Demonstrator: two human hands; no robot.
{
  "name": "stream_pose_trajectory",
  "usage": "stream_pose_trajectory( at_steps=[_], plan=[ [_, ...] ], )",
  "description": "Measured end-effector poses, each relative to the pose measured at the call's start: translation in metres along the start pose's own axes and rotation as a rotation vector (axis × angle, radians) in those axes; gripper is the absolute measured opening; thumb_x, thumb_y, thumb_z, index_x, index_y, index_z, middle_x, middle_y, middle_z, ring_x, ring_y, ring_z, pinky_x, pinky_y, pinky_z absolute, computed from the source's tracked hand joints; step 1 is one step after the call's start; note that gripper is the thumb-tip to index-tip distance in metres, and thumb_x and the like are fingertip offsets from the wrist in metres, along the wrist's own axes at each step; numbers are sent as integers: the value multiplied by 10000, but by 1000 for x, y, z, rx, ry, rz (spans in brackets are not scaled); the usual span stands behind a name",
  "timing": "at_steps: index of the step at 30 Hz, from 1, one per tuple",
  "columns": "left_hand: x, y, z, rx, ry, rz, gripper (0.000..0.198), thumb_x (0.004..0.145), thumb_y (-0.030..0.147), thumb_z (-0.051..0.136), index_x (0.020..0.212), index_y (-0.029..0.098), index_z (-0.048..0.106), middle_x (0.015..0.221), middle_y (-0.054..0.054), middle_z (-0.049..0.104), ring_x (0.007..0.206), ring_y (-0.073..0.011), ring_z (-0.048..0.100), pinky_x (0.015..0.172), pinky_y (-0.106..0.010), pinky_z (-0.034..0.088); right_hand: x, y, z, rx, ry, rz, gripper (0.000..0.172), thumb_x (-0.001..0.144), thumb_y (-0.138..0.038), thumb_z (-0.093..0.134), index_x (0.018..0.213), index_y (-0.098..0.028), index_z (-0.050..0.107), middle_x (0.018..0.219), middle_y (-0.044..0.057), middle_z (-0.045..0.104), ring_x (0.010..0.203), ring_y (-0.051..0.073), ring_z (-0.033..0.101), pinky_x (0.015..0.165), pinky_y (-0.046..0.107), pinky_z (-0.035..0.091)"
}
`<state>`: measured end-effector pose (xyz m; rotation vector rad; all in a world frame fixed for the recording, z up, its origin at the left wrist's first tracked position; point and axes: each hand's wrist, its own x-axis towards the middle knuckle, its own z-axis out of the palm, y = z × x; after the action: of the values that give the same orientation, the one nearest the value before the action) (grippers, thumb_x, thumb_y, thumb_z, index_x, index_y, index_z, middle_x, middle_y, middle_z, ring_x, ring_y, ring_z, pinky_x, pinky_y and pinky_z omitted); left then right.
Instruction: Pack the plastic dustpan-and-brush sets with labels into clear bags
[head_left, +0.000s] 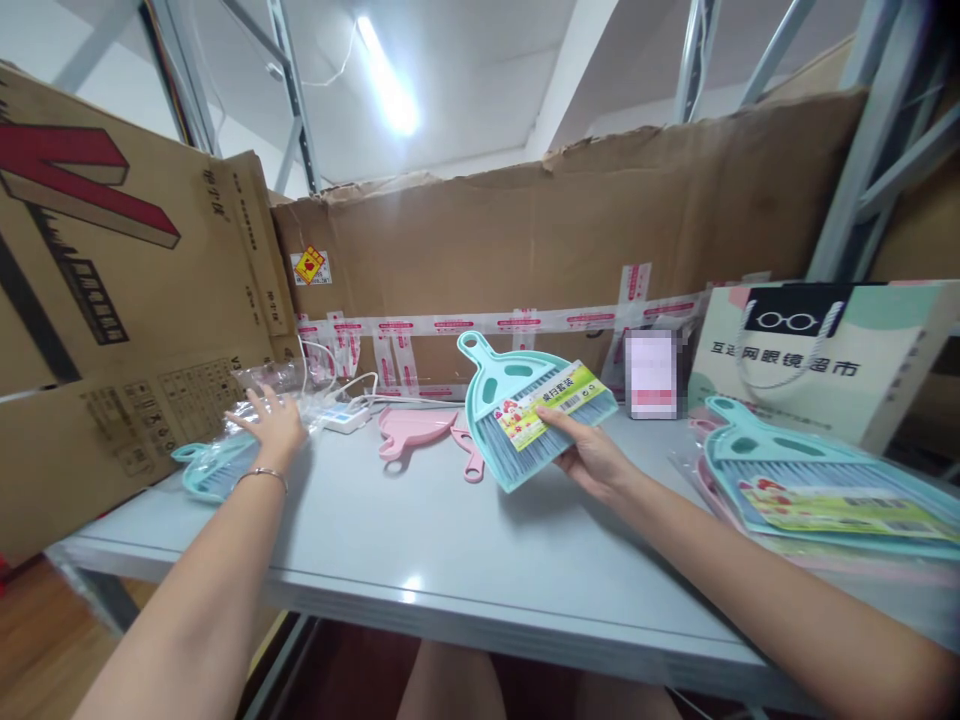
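Gripped in my right hand (589,450) is a mint-green dustpan and brush set (517,385) with a yellow-green label, raised above the table. My thumb lies over the label, and the other fingers are behind the pan. At the left, my left hand (274,430) has its fingers spread over crumpled clear plastic wrapping (259,390). Under that hand, another mint-green dustpan set (217,470) lies on the table. Between my hands a pink dustpan (416,430) and a pink brush (471,458) rest on the tabletop, the brush partly hidden by the held set.
On the right lies a stack of bagged dustpan sets (817,480), mint over pink. Behind it stands a paper gift bag (795,390). A blurred upright phone-like panel (651,375), a white power strip (345,415) and cardboard walls (480,250) line the back of the table (450,560).
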<state>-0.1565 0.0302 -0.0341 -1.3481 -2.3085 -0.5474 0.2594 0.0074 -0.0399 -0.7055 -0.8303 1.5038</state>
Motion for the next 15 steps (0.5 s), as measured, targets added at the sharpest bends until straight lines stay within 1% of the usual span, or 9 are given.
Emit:
stream_pose_trajectory(
  at_steps=[3, 5, 6, 8, 9, 10, 11, 13, 15],
  plan=[
    [-3, -20, 6, 65, 17, -15, 350, 699, 159, 519, 1043, 94, 544, 1339, -238, 347, 1279, -410, 213, 914, -591, 294, -1, 0, 0, -20, -13, 2, 294, 629, -177, 723, 903, -201, 619, 886, 12, 711, 782, 158, 660, 677, 265, 548],
    [-4, -27, 6, 12, 47, 2, 291, 735, 169, 497, 1014, 100, 544, 1252, -221, 432, 1207, -378, 344, 882, -513, 364, -1, 1, -1, -35, -10, 5, 265, 636, -180, 718, 882, -200, 619, 886, 15, 712, 785, 163, 661, 675, 268, 549],
    [-5, -30, 6, -44, 105, -47, 318, 753, 209, 504, 1054, 107, 517, 1256, -214, 424, 1193, -371, 362, 874, -495, 373, 0, 1, -1, -41, -9, 2, 260, 639, -182, 716, 879, -201, 619, 884, 17, 712, 784, 167, 663, 674, 271, 550],
    [-5, -33, 3, -188, 226, -255, 517, 744, 338, 559, 1179, 104, 404, 1294, -237, 371, 1181, -391, 369, 854, -511, 373, 1, 2, -3, -52, -13, -6, 274, 643, -187, 714, 898, -205, 616, 882, 20, 713, 783, 178, 665, 672, 285, 554],
    [-4, -34, 2, -260, 248, -366, 630, 714, 398, 594, 1213, 96, 358, 1281, -253, 382, 1159, -405, 389, 840, -530, 369, 2, 3, -3, -56, -21, -9, 285, 646, -191, 713, 913, -206, 613, 879, 22, 713, 782, 183, 667, 670, 292, 555],
    [-3, -35, 1, -316, 232, -445, 696, 682, 432, 623, 1221, 91, 343, 1236, -253, 433, 1125, -409, 423, 831, -545, 363, 2, 3, -3, -58, -31, -11, 296, 649, -194, 711, 928, -207, 611, 875, 24, 714, 781, 187, 668, 668, 297, 556],
    [-1, -35, 0, -353, 194, -481, 699, 664, 434, 640, 1207, 93, 363, 1162, -234, 503, 1084, -403, 461, 831, -555, 352, 2, 3, -4, -58, -38, -11, 306, 651, -195, 711, 939, -207, 610, 870, 24, 715, 779, 188, 669, 665, 297, 557],
    [4, -33, -1, -384, 146, -454, 574, 690, 381, 621, 1158, 109, 430, 1008, -173, 600, 1033, -377, 507, 855, -555, 331, 1, 2, -3, -61, -36, -2, 326, 646, -190, 715, 955, -210, 610, 866, 19, 716, 780, 183, 669, 653, 284, 558],
    [10, -27, -4, -410, 166, -430, 502, 742, 299, 559, 1183, 101, 421, 973, -152, 619, 1030, -338, 521, 871, -502, 348, -1, 1, -1, -65, -15, 13, 340, 637, -175, 720, 957, -215, 613, 867, 12, 716, 781, 176, 668, 636, 267, 558]
  ],
)
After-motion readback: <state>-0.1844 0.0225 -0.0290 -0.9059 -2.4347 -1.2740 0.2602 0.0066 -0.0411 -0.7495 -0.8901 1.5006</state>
